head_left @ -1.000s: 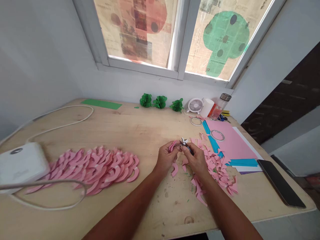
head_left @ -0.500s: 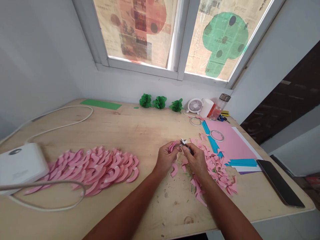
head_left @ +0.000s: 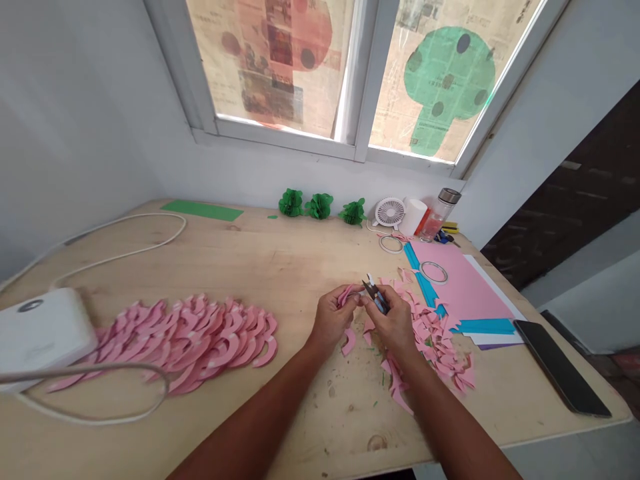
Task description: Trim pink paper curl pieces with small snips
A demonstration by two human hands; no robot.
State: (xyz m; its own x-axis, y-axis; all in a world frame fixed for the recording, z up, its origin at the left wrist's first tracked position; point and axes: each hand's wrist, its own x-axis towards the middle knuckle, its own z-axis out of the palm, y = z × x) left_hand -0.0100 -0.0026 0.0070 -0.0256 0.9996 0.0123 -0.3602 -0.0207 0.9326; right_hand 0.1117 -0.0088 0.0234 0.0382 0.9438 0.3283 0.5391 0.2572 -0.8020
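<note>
My left hand [head_left: 331,319] is closed on a curved piece of pink paper [head_left: 346,293]. In my right hand [head_left: 395,321] is a pair of dark-bladed scissors [head_left: 374,293], the blades pointing up and to the left. The two hands are close together, with the fingertips near each other around the paper. One loose pink arc [head_left: 349,341] lies on the table below my left hand. Beside and under my right forearm is a heap of pink paper scraps [head_left: 440,340]. A large spread of overlapping pink paper arcs [head_left: 210,340] lies to the left.
A white box-shaped device [head_left: 45,330] with a cable [head_left: 125,247] is at the left. Green paper balls [head_left: 319,205], a small fan [head_left: 390,212] and a glass bottle [head_left: 439,217] line the back. Pink sheets [head_left: 460,287], tape rings [head_left: 434,271] and a phone [head_left: 560,367] lie right.
The scissors have turned in my right hand and their blades now stand apart from the paper. A white bit at the blades has shifted up slightly. My left hand has hardly moved.
</note>
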